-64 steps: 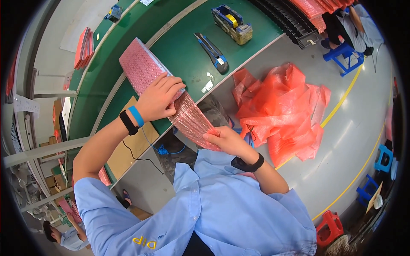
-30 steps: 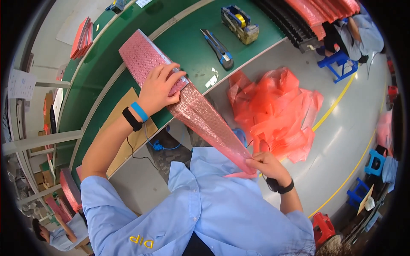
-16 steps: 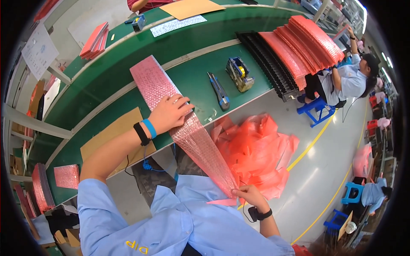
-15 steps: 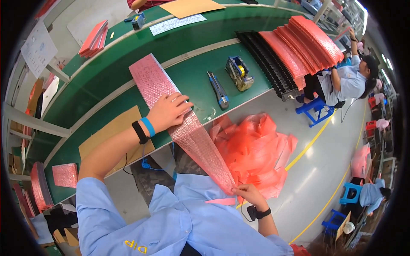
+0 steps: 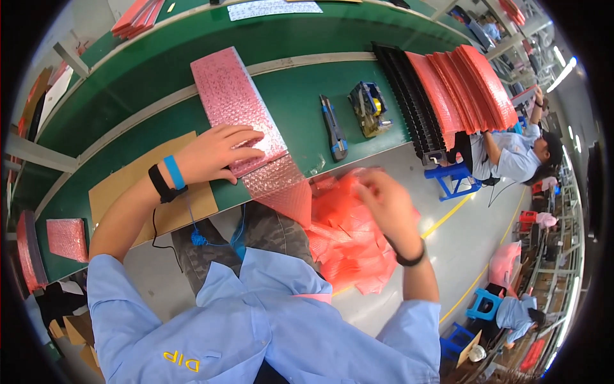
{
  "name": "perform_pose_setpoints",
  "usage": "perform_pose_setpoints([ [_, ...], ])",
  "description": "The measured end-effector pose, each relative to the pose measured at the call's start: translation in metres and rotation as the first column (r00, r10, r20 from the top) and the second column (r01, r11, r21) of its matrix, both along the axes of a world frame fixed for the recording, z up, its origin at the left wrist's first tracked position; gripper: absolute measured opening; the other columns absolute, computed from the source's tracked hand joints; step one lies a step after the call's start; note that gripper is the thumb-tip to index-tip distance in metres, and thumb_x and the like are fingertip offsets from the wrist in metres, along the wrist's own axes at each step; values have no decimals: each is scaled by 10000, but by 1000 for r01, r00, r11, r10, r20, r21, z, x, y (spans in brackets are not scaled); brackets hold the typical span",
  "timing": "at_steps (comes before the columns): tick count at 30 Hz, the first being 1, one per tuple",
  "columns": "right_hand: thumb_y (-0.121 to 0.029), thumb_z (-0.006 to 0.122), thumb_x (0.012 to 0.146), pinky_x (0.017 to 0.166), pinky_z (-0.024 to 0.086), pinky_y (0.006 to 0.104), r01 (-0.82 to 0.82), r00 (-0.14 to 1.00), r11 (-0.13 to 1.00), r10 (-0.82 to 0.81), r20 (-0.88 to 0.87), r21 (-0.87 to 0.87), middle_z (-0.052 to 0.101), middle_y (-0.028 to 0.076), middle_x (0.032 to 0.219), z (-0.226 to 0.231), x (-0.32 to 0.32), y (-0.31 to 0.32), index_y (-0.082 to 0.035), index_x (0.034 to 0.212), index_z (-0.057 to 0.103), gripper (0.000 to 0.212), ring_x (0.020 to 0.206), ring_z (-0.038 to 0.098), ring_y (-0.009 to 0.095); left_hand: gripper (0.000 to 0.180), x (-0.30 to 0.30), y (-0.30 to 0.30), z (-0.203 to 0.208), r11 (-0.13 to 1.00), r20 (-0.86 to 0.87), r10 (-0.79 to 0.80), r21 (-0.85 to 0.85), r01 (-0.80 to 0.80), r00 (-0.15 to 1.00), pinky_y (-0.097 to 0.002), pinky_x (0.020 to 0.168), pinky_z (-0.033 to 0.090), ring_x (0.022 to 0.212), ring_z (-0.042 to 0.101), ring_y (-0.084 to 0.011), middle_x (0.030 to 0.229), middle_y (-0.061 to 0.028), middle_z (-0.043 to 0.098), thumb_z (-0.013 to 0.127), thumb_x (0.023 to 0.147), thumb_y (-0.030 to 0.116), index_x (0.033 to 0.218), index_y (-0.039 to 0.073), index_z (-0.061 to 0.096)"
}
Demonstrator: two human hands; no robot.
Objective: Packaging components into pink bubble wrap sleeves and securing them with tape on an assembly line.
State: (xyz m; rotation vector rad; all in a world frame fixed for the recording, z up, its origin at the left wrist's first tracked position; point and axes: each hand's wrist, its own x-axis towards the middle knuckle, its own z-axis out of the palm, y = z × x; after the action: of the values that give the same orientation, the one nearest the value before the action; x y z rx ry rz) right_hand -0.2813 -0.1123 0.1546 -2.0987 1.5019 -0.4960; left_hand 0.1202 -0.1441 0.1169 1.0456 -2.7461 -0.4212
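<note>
Left hand (image 5: 220, 150), fingers spread, rests on the bubble-wrapped panel (image 5: 230, 93), there on the green workbench (image 5: 291, 96)! Its loose flap (image 5: 281, 189) droops over the edge; right hand's (image 5: 390, 208) a blur, grip unclear. Beyond: utility knife (image 5: 334, 131), tape dispenser (image 5: 366, 112).

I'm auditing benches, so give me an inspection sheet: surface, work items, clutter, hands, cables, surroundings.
Surface: green bench, tan cardboard sheet at left.
Work items: pink bubble-wrapped flat package, loose bubble-wrap flap over the front edge.
Clutter: utility knife, tape dispenser; red plastic heap beyond the edge.
Hands: left hand spread on the package; right hand blurred, grip unclear.
Cables: black cord, coiled blue cord near the bench edge.
Surroundings: co-worker on blue stool.
</note>
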Motion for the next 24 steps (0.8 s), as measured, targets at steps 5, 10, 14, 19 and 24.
perform_pose_setpoints([
  [5, -215, 773, 939, 778, 561, 373, -175, 981, 981, 166, -101, -83, 740, 116, 1001, -94, 71, 14, -9, 1153, 712, 304, 901, 722, 243, 842, 10, -2, -8, 999, -57, -17, -37, 15, 998, -484, 1165, 419, 1428, 485, -328, 1565, -79, 507, 888, 665, 249, 1455, 242, 597],
  [10, -117, 778, 932, 855, 567, 338, -117, 835, 940, -81, 544, 320, 744, 83, 1103, -138, 85, 23, 35, 1157, 703, 281, 993, 708, 194, 777, 10, -19, -19, 985, -60, -98, -151, 88, 993, -465, 1139, 446, 1386, 521, -310, 1528, -74, 542, 874, 675, 247, 1413, 250, 631],
  [14, -64, 762, 946, 876, 552, 301, -225, 716, 713, -341, 609, 664, 736, 39, 1117, -147, 89, 43, 34, 1152, 707, 235, 1003, 674, 127, 687, 13, -20, -27, 972, -44, -134, -202, 123, 990, -463, 1133, 451, 1371, 532, -307, 1508, -74, 560, 859, 706, 234, 1364, 264, 665],
  [19, -63, 747, 950, 921, 549, 298, -322, 701, 620, -351, 621, 715, 730, 54, 1167, -154, 87, 46, 42, 1254, 673, 330, 1034, 679, 120, 603, 10, -15, -25, 973, -50, -130, -199, 118, 990, -473, 1140, 441, 1372, 525, -313, 1513, -68, 553, 837, 749, 214, 1329, 282, 686],
  [24, -68, 742, 963, 917, 549, 297, -337, 718, 596, -338, 608, 729, 737, 51, 1143, -149, 81, 37, 43, 1231, 688, 295, 1032, 674, 110, 590, 10, -17, -18, 968, -28, -154, -205, 145, 988, -480, 1148, 430, 1380, 512, -321, 1524, -72, 538, 835, 762, 229, 1331, 260, 682],
])
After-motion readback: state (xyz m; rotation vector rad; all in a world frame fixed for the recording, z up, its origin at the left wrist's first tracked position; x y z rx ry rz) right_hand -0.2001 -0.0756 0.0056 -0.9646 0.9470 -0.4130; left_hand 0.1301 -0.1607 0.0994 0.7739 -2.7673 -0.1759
